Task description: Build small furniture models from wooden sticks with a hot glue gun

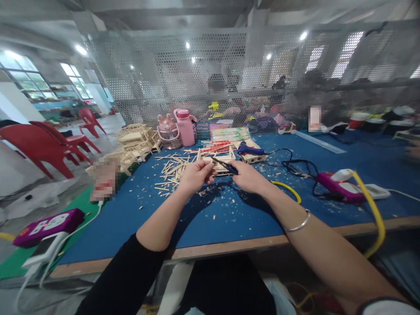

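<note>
Both my forearms reach out over the blue table, hands meeting at its middle

My right hand grips dark-handled cutters, blades aimed left; my left hand pinches something at the blade tips, too small to identify. Loose wooden sticks lie just behind. Faces beyond the mesh are blurred

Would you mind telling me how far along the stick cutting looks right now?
Done: finished wooden frames are stacked at the table's far left, and offcuts litter the blue table. In hand: the left hand holds a small stick piece while the right hand works dark-handled cutters. Left: a pile of loose sticks lies uncut.
</note>
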### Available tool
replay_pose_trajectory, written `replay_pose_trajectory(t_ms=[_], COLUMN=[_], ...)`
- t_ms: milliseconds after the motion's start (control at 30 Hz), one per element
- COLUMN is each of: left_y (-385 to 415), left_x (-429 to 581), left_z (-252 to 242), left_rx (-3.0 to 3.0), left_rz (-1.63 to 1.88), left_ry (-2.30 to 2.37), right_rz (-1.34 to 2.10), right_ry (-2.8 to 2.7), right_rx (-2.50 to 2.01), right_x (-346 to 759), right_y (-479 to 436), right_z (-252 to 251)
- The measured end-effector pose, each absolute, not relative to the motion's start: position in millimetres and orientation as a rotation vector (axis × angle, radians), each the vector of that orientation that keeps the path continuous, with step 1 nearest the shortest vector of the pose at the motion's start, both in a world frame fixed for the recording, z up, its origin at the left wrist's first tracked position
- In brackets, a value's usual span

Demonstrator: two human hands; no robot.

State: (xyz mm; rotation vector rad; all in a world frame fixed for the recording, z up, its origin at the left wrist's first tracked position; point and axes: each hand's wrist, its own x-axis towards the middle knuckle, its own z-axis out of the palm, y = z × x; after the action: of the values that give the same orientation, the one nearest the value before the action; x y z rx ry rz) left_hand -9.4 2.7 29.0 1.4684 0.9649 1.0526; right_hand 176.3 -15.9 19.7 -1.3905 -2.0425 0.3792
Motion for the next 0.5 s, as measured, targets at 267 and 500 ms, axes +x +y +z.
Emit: replay_pose_trajectory(t_ms=[267,500], left_y=[6.0,3.6], left_x=[-17.4,-16.2], left_z=[26.3,23.9], left_rx=[1.789,1.954], left_rz=[0.973,1.004], left_ry=[1.014,1.023], right_rz=[0.425,0.318], right_ry=[-2.061,-2.083], right_rx=[-1.404,-1.542], right_x=[178.2,175.2], right_y=[-16.0,-19.3], right_z=[19.6,17.1])
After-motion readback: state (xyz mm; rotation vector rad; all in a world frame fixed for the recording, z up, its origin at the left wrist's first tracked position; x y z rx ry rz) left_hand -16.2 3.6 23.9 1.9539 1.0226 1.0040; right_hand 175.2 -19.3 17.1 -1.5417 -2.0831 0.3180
